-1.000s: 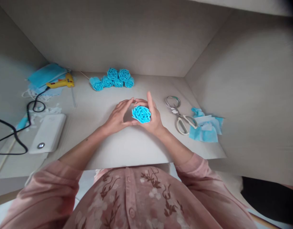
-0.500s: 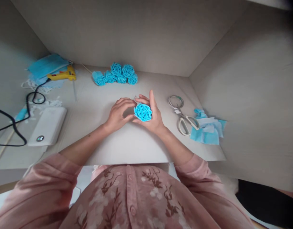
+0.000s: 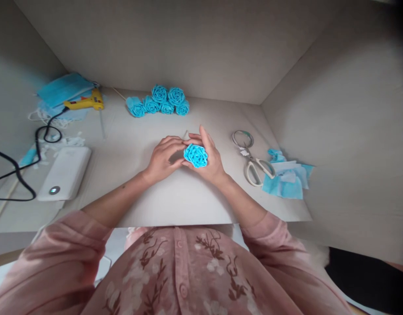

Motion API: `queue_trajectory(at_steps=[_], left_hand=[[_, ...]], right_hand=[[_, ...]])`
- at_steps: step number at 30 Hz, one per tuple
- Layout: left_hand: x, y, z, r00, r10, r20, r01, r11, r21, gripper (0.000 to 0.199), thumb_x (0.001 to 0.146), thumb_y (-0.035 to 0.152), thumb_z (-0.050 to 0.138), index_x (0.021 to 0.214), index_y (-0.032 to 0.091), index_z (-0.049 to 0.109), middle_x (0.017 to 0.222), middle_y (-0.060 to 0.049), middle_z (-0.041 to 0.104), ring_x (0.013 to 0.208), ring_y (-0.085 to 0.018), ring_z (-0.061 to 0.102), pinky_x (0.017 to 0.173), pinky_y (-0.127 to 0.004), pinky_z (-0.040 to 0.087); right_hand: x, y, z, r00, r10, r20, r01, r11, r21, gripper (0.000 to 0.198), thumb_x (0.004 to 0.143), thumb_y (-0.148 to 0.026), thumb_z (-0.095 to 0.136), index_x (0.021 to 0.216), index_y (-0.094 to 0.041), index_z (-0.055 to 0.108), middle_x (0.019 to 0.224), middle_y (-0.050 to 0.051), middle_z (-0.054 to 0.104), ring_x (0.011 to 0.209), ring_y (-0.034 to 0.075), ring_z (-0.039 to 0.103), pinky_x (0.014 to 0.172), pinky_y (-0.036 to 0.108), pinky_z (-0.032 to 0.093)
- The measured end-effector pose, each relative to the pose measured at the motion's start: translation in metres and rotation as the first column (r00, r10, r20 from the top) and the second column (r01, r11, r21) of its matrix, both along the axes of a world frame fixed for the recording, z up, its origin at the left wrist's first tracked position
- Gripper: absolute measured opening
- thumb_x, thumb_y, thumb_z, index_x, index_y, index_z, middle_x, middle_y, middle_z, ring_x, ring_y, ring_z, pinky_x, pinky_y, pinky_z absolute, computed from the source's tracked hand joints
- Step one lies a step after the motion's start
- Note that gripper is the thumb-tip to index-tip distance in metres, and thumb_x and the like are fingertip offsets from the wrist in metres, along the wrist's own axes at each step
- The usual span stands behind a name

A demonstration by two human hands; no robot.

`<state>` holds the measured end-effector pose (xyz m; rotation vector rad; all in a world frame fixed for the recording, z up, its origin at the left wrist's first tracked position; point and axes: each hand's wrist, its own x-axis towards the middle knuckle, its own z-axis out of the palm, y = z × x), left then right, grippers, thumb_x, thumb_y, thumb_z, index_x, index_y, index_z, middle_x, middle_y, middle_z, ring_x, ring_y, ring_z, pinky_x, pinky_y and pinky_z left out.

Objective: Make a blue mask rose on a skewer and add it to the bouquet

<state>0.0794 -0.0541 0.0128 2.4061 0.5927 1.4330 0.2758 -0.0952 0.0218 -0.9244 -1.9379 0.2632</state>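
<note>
Holding the blue flower [image 3: 195, 155] over the middle of the tabletop [image 3: 175, 201] is primarily the function of the right hand [image 3: 213, 159]: its fingers wrap the side of the flower, with one finger raised. The left hand [image 3: 164, 159] is arched at the flower's left side, fingers curved and thumb directed inward. Whether its fingertips pinch the petals or only meet the right hand cannot be determined. The tip of a slim rod [image 3: 186, 133] shows beyond the hands; any connection to the flower is hidden.

Caution: excessive squeezing could flatten the petals. Uneven pulling by the left hand could loosen the outer layer, should its bond be weak. Too slack a hold could let the flower rotate or drop.

A tug on the black cable [image 3: 40, 151] could drag the yellow glue gun [image 3: 85, 103] off the masks [image 3: 65, 89] beneath it. If the gun is hot, which is not visible, it could scorch or stick to them. The scissors [image 3: 252, 168], overlapping the ring-shaped roll [image 3: 242, 132] and the cut blue pieces [image 3: 282, 186], could catch either during a careless reach. A bump could scatter the six grouped flowers [image 3: 160, 93].

Markings: the white power bank [image 3: 66, 168] has a small lit display [image 3: 54, 190]; its digits are not legible. No brand name or label text can be read on any item.
</note>
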Motion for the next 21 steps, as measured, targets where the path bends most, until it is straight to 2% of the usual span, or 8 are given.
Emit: queue_trajectory(at_steps=[5,8,11,17,21], left_hand=[[0.0,-0.003,0.002,1.0,0.001,-0.026,-0.004,0.997,-0.08,0.025,0.098,0.043,0.066,0.108,0.021,0.072,0.112,-0.011,0.077,0.11,-0.027,0.07,0.097,-0.047,0.055],[0.0,-0.005,0.006,0.999,0.018,-0.045,-0.024,0.991,-0.13,0.025,0.097,0.043,0.067,0.109,0.021,0.07,0.112,-0.011,0.077,0.109,-0.028,0.069,0.098,-0.047,0.055],[0.0,-0.005,0.007,0.997,0.066,-0.046,-0.073,0.984,-0.165,0.027,0.096,0.038,0.07,0.116,0.02,0.068,0.113,-0.011,0.076,0.112,-0.027,0.068,0.1,-0.046,0.054],[-0.001,0.001,0.0,0.985,0.136,-0.103,-0.149,0.98,-0.131,0.037,0.094,0.037,0.072,0.126,0.02,0.065,0.126,-0.012,0.072,0.122,-0.029,0.064,0.107,-0.047,0.049],[-0.002,0.005,-0.006,0.974,0.167,-0.152,-0.189,0.971,-0.148,0.046,0.092,0.032,0.073,0.135,0.019,0.063,0.135,-0.013,0.068,0.127,-0.03,0.061,0.111,-0.048,0.047]], right_hand=[[-0.002,-0.002,0.001,0.999,-0.037,-0.015,0.036,0.995,-0.09,0.106,0.087,-0.071,0.07,0.168,-0.029,0.018,0.124,0.009,0.076,0.133,0.034,0.064,0.126,0.061,0.034],[-0.002,-0.003,0.004,0.989,-0.055,-0.137,0.039,0.993,-0.114,0.103,0.087,-0.071,0.07,0.167,-0.028,0.022,0.121,0.009,0.075,0.132,0.034,0.064,0.123,0.06,0.038],[0.001,-0.003,0.009,0.946,-0.093,-0.31,0.062,0.992,-0.11,0.103,0.088,-0.076,0.064,0.168,-0.028,0.019,0.118,0.01,0.074,0.131,0.031,0.064,0.118,0.055,0.046],[0.012,0.005,0.009,0.86,-0.172,-0.48,0.07,0.972,-0.223,0.106,0.086,-0.086,0.053,0.168,-0.031,0.014,0.125,0.011,0.065,0.124,0.028,0.064,0.103,0.045,0.055],[0.014,0.01,0.002,0.836,-0.216,-0.505,0.052,0.946,-0.32,0.103,0.086,-0.088,0.048,0.167,-0.03,0.023,0.118,0.01,0.064,0.12,0.03,0.065,0.098,0.046,0.057]])
